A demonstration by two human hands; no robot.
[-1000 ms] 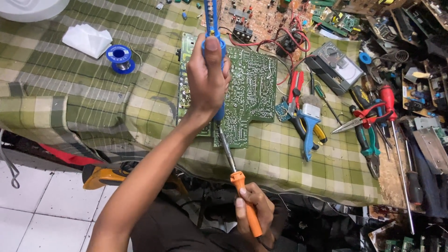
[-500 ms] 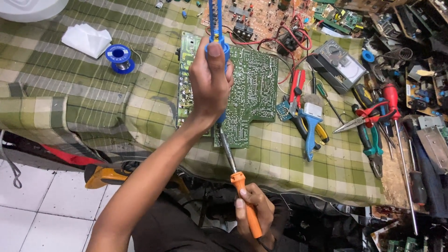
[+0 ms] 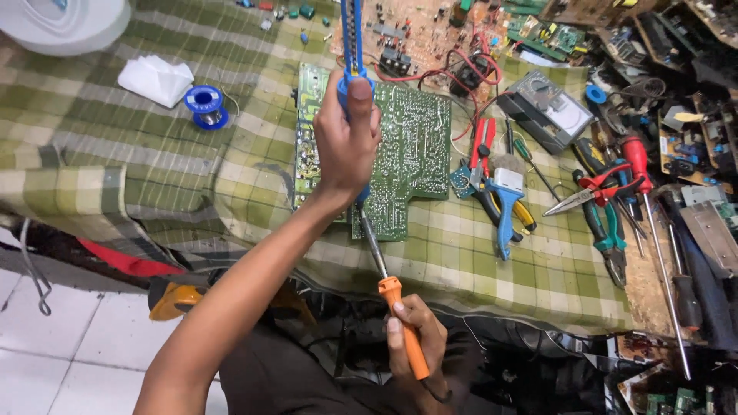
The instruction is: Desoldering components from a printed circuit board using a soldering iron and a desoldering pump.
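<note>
Left hand (image 3: 347, 142) gripping blue desoldering pump (image 3: 353, 46) over green circuit board (image 3: 411, 146); right hand (image 3: 415, 338) holding orange-handled soldering iron (image 3: 392, 296); checked cloth (image 3: 115, 154).

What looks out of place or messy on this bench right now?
The tools at the right lie in a crossed heap: red pliers, a blue crimper and screwdrivers. Small loose parts are scattered on the checked cloth.

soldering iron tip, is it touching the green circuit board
Cannot tell. In the head view the soldering iron shaft runs up under the left hand, which hides its tip where it meets the green circuit board.
</note>
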